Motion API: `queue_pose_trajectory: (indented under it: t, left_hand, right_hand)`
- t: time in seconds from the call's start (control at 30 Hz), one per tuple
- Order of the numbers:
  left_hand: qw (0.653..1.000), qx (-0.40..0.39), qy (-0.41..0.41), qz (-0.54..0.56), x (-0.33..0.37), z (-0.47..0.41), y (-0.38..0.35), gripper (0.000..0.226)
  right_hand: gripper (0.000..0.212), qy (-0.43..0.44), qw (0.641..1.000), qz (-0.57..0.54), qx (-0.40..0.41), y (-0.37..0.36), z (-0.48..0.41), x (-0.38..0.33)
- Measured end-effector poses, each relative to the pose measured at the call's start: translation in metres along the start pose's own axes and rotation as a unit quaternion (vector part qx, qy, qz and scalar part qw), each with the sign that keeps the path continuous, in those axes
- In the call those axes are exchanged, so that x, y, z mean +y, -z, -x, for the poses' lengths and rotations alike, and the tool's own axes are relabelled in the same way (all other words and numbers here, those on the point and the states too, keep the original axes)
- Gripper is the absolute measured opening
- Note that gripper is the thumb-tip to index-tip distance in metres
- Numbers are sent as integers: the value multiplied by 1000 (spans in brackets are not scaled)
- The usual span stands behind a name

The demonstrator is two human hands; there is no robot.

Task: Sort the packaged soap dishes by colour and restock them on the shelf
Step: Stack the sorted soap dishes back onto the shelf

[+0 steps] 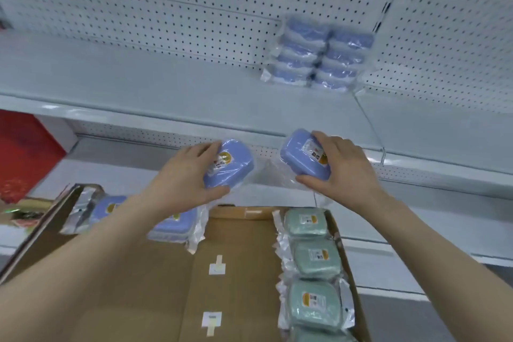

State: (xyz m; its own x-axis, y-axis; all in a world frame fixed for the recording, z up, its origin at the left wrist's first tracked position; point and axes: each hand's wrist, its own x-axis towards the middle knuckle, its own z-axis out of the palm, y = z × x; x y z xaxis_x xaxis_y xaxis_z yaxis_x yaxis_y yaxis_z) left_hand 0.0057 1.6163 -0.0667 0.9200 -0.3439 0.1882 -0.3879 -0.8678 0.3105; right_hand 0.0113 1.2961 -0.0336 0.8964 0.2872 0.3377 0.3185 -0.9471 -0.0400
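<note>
Left hand point(188, 172) grips a blue soap dish point(233, 166), fingers on top, thumb under. Right hand point(344, 172) grips a second blue dish point(299, 155) the same way. Both pkgs sit at frame centre, above the cardboard box point(236, 258) and below the shelf point(138, 86) edge. Blue stack point(319, 55) stands on the shelf, upper right of frame: up and right of both hands, right hand nearer. Long axes of held pkgs lean toward each other. Green dishes point(313, 258) lie in box, lower right.

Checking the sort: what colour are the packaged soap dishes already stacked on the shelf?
The stacked soap dishes are blue; head view.
</note>
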Motion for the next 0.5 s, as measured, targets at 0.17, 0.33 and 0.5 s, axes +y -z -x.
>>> queue_pose_trajectory:
  t: [0.17, 0.33, 0.5]
  left_hand:
    - [997, 63, -38, -18, 29, -102, 44, 95]
    - [997, 26, -60, -38, 46, -197, 37, 71]
    - [992, -69, -70, -80, 60, -269, 4, 67]
  right_hand:
    - [87, -8, 997, 49, 52, 35, -60, 63]
    - [90, -62, 995, 84, -6, 28, -114, 132]
    - [92, -87, 991, 58, -86, 6, -156, 186]
